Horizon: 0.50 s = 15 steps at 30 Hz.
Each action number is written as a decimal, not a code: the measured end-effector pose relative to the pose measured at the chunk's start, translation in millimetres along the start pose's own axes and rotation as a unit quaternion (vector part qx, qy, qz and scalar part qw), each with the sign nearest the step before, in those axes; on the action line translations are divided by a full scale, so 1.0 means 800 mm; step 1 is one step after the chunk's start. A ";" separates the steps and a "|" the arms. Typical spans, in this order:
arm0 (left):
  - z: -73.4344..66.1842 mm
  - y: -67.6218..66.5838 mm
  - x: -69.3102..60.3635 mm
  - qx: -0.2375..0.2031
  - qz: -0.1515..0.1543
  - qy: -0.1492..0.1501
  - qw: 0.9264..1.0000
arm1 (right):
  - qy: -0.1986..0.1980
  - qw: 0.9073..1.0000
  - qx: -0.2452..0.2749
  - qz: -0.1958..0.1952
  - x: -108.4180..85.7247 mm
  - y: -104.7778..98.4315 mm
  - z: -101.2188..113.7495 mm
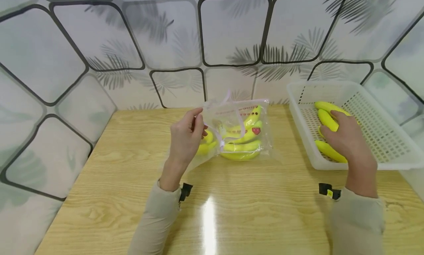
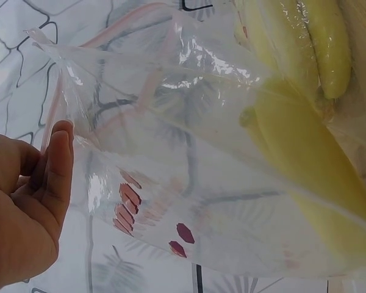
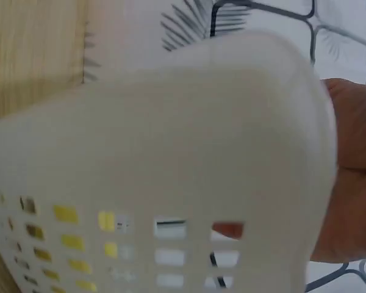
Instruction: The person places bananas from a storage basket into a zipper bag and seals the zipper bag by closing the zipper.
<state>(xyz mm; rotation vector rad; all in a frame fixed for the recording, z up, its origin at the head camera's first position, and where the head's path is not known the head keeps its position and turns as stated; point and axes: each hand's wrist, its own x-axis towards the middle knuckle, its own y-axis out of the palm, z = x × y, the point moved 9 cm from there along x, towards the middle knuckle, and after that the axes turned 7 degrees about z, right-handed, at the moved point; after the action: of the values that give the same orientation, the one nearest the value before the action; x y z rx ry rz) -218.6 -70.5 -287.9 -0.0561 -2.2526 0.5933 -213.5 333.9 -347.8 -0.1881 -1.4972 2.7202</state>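
Observation:
My left hand [image 1: 186,135] pinches the open edge of a clear zip bag [image 2: 189,152] with a pale pink closure strip and red print. Several yellow bananas [image 1: 241,147] lie inside the bag on the table. At the right, my right hand [image 1: 346,135] reaches down into a white perforated basket [image 1: 391,122]. Its thumb and fingers curve round a yellow banana [image 1: 327,119] there, and other bananas [image 1: 330,151] lie beside it. In the right wrist view the basket's wall hides the fingertips, leaving part of the hand [image 3: 357,177] visible.
The wood-grain table [image 1: 258,211] carries both the bag and the basket. Behind them rises a patterned backdrop [image 1: 232,30] with dark outlines and leaf prints. Black wrist mounts [image 1: 326,190] sit at the sleeve cuffs.

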 end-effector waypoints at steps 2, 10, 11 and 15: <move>0.000 0.000 -0.001 0.001 -0.001 -0.002 1.000 | 0.025 0.999 -0.036 0.030 0.002 0.002 -0.024; 0.001 0.003 -0.003 -0.004 0.001 0.003 1.000 | 0.092 0.982 -0.096 0.138 0.000 0.022 -0.089; 0.001 0.003 -0.003 -0.004 0.001 0.003 1.000 | 0.088 0.980 -0.104 0.147 0.001 0.025 -0.090; 0.000 0.002 -0.003 -0.001 -0.002 0.007 1.000 | 0.078 0.973 -0.125 0.175 0.005 0.035 -0.089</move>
<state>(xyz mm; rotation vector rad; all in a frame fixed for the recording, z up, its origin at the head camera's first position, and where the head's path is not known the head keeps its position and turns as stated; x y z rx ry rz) -216.9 -69.4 -290.5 -0.0564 -2.2403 0.5862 -208.0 379.3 -409.6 -0.7220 -1.9122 2.6644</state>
